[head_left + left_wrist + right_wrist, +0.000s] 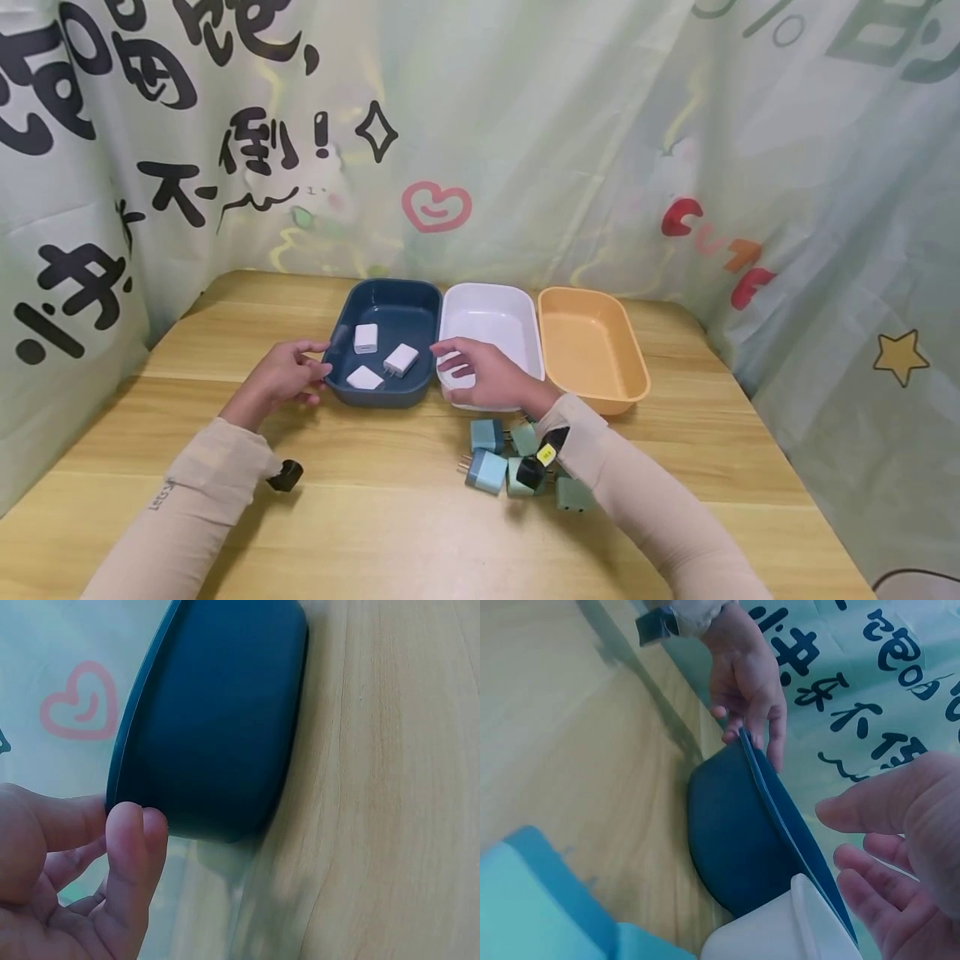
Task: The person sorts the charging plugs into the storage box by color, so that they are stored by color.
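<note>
My left hand (pixel 288 372) is at the left rim of the dark blue tray (pixel 397 398), pinching it between thumb and fingers; the left wrist view shows the fingertips (pixel 127 832) at the tray's edge. Inside that tray lie three white charger plugs (pixel 365 338), apart from one another. Over the white tray (pixel 491 292) hovers my right hand (pixel 487 375), fingers loosely bent with nothing between them. Its fingertips point toward the blue tray's right rim, and the right wrist view shows a gap between thumb (pixel 855 806) and fingers.
A yellow-orange tray (pixel 592 333) stands to the right of the white one. In front of the trays, partly under my right wrist, lie several blue charger plugs (pixel 487 472) and green charger plugs (pixel 573 493) on the wooden table (pixel 360 533). A printed curtain (pixel 525 150) hangs behind.
</note>
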`<state>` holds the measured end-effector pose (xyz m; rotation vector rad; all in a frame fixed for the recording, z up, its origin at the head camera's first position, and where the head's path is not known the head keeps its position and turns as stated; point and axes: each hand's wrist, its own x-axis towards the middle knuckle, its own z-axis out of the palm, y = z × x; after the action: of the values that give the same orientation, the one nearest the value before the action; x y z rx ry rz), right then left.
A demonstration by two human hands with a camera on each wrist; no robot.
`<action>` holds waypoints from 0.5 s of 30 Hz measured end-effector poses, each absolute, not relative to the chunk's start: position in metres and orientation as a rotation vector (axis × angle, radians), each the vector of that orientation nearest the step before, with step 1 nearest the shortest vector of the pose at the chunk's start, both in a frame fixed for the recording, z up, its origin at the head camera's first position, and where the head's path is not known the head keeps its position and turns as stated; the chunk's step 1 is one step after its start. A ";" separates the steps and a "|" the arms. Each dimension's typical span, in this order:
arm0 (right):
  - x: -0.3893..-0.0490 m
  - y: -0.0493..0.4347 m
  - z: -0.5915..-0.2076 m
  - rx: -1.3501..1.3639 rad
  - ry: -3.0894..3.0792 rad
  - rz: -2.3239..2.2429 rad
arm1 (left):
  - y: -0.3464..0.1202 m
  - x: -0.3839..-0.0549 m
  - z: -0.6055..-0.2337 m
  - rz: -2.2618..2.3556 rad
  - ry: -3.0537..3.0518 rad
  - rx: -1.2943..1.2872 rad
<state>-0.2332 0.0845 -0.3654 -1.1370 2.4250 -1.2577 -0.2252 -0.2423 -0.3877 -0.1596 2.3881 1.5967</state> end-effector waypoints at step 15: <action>-0.203 0.116 -0.380 -1.129 2.290 -1.294 | -0.239 -0.222 -0.382 1.581 2.375 -0.154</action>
<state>-0.2025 0.1161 -0.3797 -1.1288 2.2900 -1.2941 -0.2220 -0.2393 -0.3819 -0.1538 2.3747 1.5806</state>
